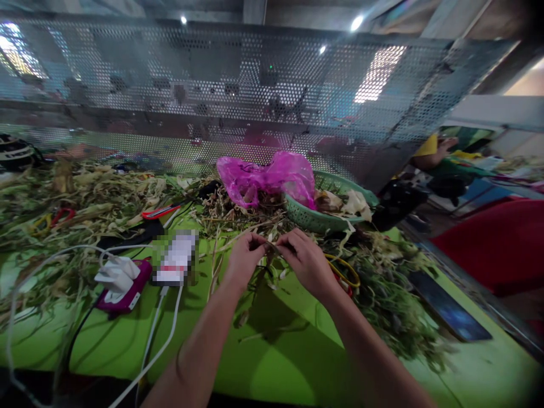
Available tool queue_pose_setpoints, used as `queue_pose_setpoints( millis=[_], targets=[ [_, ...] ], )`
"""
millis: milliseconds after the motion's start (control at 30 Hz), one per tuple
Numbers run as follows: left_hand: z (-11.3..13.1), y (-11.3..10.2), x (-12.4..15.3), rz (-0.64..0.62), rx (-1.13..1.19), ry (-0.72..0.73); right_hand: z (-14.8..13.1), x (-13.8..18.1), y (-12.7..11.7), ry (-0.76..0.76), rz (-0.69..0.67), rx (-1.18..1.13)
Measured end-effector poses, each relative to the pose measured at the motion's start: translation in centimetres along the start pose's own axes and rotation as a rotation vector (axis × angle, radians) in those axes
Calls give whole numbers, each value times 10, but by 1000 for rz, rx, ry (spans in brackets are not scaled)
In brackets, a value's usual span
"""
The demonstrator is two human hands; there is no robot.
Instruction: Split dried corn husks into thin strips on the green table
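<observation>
My left hand point(250, 253) and my right hand point(301, 253) meet above the green tabletop point(280, 340), fingertips nearly touching. Both pinch a small, thin piece of dried plant point(272, 247), mostly covered by the fingers. Loose dry bits hang or lie just below, and which are attached I cannot tell. Beyond the hands is a heap of dry stalks and leaves point(238, 218). A green perforated basket point(317, 218) holding pale dried husks stands behind my right hand, with a crumpled pink plastic bag point(272, 175) against its left side. Yellow-handled scissors point(346, 272) lie beside my right wrist.
Left are a phone-like device point(176, 258) with white cables and a purple power strip point(127, 289) with white plugs. A red cutter point(160, 212) lies farther back. Greenish dried plants point(395, 294) and a dark phone point(453, 309) lie right. A perforated metal screen point(238, 102) closes the back.
</observation>
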State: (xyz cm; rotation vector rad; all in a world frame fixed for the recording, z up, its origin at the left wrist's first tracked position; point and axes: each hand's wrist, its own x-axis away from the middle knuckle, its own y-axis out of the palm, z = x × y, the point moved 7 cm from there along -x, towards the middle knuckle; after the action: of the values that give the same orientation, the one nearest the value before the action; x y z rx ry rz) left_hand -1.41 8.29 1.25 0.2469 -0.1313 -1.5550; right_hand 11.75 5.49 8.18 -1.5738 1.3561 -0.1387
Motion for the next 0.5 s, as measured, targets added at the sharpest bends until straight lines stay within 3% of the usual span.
queue_pose_setpoints(
  millis=[133,267,500],
  targets=[
    [1,0,2,9,-13,6,4,0,2,15,-34,-92],
    [8,3,6,-21,-138,50,13,0,3,67,17,-165],
    [26,6,11,-33,-402,239,21,2,10,145,25,-179]
  ],
)
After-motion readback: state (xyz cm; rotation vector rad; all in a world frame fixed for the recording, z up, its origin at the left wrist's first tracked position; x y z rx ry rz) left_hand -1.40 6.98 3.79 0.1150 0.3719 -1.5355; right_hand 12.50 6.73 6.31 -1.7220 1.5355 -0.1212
